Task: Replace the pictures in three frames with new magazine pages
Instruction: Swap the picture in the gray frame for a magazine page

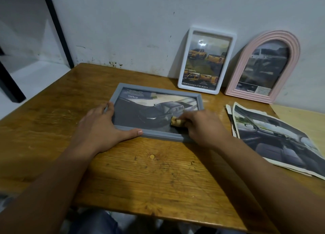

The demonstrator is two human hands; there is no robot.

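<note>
The grey frame (156, 110) lies flat, face up, on the wooden table (123, 172) at the centre of the picture, with a magazine page of a dark car showing inside it. The left hand (103, 126) rests at the frame's lower left corner: fingers straight and close together along the left edge, thumb stretched out along the bottom rail, touching it. The right hand (200, 126) sits over the frame's lower right part, fingers curled and pinching a small tan, cork-like object (177, 123) that lies against the glass; what this object is cannot be told. At upper right of centre, 2 more frames lean upright against the white wall (140, 22): a white frame (182, 71) with rounded corners, holding a page of yellow pickup trucks, and just beside it to the right a pink arched frame (295, 57), holding a dark, blurred car page. At the right edge of the picture, loose magazine pages (277, 138) lie stacked flat on the table, the top 1 showing a car interior, their edges rough. They partly cover a pale board (309, 121). A black bar (58, 27) runs down the upper left.
</note>
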